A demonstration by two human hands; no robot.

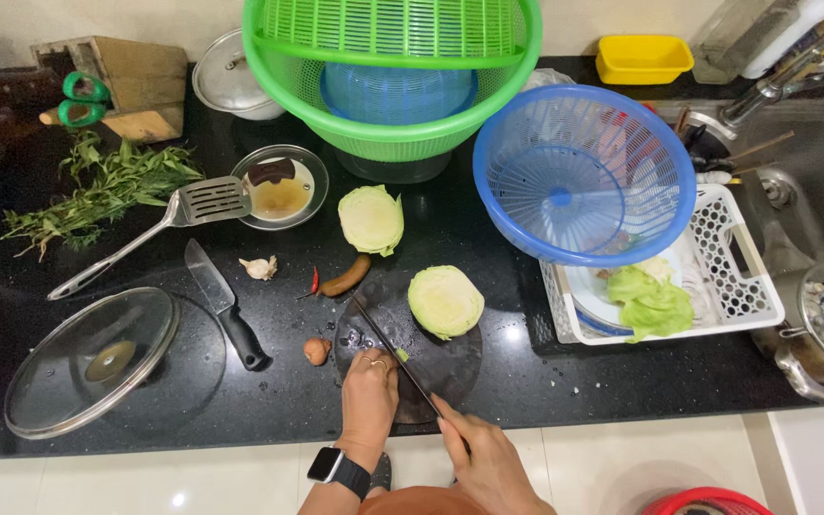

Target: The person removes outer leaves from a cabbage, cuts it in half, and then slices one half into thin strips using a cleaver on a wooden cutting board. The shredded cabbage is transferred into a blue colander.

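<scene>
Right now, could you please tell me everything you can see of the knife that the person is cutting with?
The knife has a long, thin, dark blade running diagonally across the round dark cutting board. The right hand grips and hides its handle. The left hand rests beside the blade, fingertips near a small green piece by the edge.

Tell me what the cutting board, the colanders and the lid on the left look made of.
Board: dark and round, likely plastic or stone; unclear. Blue colander and green colander: glossy moulded plastic mesh. Lid: clear glass with a metal rim, see-through to the counter.
</scene>
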